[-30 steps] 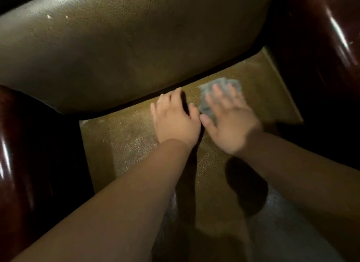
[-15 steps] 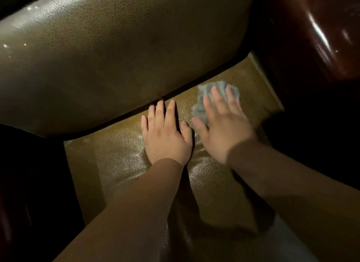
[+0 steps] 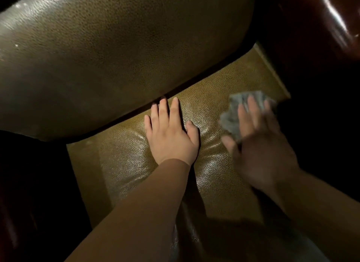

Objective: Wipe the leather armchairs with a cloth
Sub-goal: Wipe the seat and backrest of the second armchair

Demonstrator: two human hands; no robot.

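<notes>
Grey crumpled cloth [image 3: 236, 116] pressed under the flat fingers of the right hand [image 3: 259, 144], left hand [image 3: 171, 137] spread flat on the tan pebbled seat cushion [image 3: 120, 164] beside it

Left hand [image 3: 171, 139] on seat cushion [image 3: 120, 164], cloth [image 3: 231, 121] to its right.

I'm looking down onto the olive-brown pebbled leather seat cushion [image 3: 229, 90] of the armchair, glossy where the light hits its middle. Flat on it, palm down, rests my left hand [image 3: 171, 137], fingers straight and together, the tips right at the dark seam where the cushion meets the olive leather backrest [image 3: 116, 53]. Over toward the cushion's right edge lies a crumpled grey cloth [image 3: 233, 119], with my right hand [image 3: 261, 150] pressing on top of it, blurred, fingers spread across the fabric. Dark reddish glossy leather armrests [image 3: 321, 20] flank the cushion on both sides.
</notes>
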